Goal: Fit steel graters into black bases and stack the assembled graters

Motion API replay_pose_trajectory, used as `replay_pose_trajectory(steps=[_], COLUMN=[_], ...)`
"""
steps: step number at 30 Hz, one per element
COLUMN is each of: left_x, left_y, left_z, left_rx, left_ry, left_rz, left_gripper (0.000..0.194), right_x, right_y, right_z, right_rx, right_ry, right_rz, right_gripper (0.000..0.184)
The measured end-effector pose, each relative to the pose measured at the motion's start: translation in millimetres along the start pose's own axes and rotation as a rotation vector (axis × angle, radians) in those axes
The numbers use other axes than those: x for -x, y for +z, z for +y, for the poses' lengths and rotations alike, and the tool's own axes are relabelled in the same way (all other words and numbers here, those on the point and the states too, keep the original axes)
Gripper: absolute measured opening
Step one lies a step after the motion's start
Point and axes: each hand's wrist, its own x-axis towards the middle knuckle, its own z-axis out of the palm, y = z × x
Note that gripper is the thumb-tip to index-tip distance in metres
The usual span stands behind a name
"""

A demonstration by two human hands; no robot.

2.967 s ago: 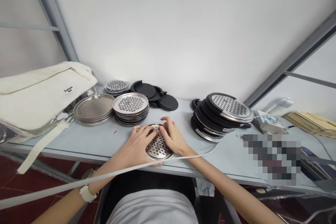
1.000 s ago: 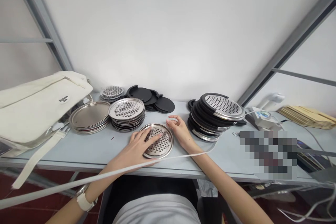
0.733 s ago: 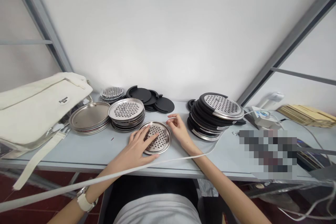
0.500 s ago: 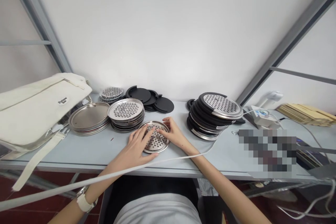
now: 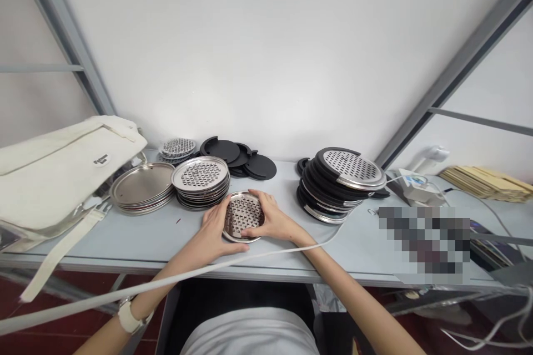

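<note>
I hold the round metal disc with holes (image 5: 243, 216) at its edges, my left hand (image 5: 215, 231) on one side, my right hand (image 5: 272, 219) on the other. It tilts up toward me, just above the desk (image 5: 175, 236), beside the stack of holed discs (image 5: 201, 180).

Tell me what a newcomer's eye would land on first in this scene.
First, the two hands at the table's near edge: the left hand and right hand grip a round perforated metal disc by its rim, tilted toward the camera. Next, the leaning stack of black-rimmed discs to the right, and the piles of metal plates beside a cream cloth bag on the left.
</note>
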Motion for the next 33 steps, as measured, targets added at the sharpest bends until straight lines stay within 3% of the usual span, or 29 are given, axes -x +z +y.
replay_pose_trajectory(steps=[5,33], left_x=[-1.9,-2.0], left_y=[-3.8,-6.6], left_z=[-2.3,-0.9], left_rx=[0.202,0.183], left_ry=[-0.029,-0.003], left_rz=[0.044,0.04], left_gripper=[0.109,0.107], right_x=[0.4,1.6], right_y=[-1.2,-2.0], right_z=[-4.8,-6.8], right_rx=[0.014,0.044], right_ry=[-0.004,-0.018], right_rz=[-0.012,-0.03], right_gripper=[0.091,0.096])
